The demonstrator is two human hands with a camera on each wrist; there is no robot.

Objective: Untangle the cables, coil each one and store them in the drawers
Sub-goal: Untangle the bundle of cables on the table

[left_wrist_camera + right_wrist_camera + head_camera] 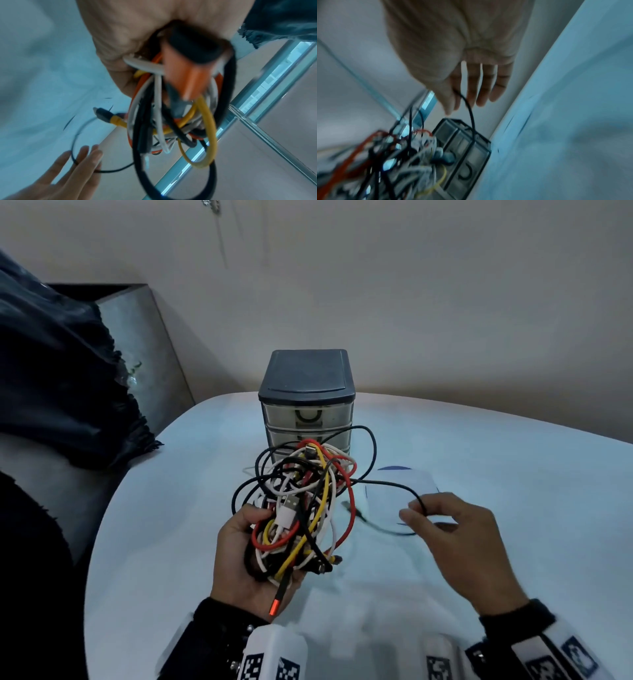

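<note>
A tangle of red, yellow, white and black cables (301,501) is bunched in my left hand (246,556), held up in front of the drawer unit; the left wrist view shows the same cable tangle (180,108) against my palm. An orange plug (274,606) hangs from the bundle over my wrist. My right hand (455,529) pinches a thin black cable (394,484) between thumb and forefinger, to the right of the tangle. In the right wrist view that black cable (469,108) runs from my fingers (453,100) toward the bundle. The small grey drawer unit (307,402) stands behind, drawers closed.
The white round table (171,525) carries the drawer unit and a white paper with blue marks (411,481) under my right hand. Dark fabric (58,378) lies over a grey box at the left. A plain wall stands behind.
</note>
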